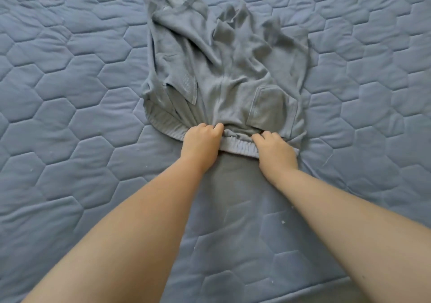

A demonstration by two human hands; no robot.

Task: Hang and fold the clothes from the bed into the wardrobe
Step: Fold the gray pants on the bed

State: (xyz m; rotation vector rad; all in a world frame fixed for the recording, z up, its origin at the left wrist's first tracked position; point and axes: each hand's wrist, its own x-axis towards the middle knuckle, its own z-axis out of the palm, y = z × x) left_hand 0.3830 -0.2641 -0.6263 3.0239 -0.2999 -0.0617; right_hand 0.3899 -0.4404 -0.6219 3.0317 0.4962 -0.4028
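Grey garment [224,69], elastic-waisted shorts or trousers by the look, lay crumpled on the bed, waistband [238,147] at the near end. Long axis ran straight away from the person, the leg ends bunched at the far end and drifting a little left. Left hand [201,143] and right hand [275,151] both sat at the waistband, fingers curled down into the cloth and gripping it, a short stretch of elastic showing between them. Neither hand clearly nearer; both forearms reached out about evenly. Judged that any pull or lift would start from this near edge, the length trailing beyond. Surface a blue quilted cover [70,93], hexagon stitching, soft and lightly creased. Nothing seen but bed; wardrobe out of view.
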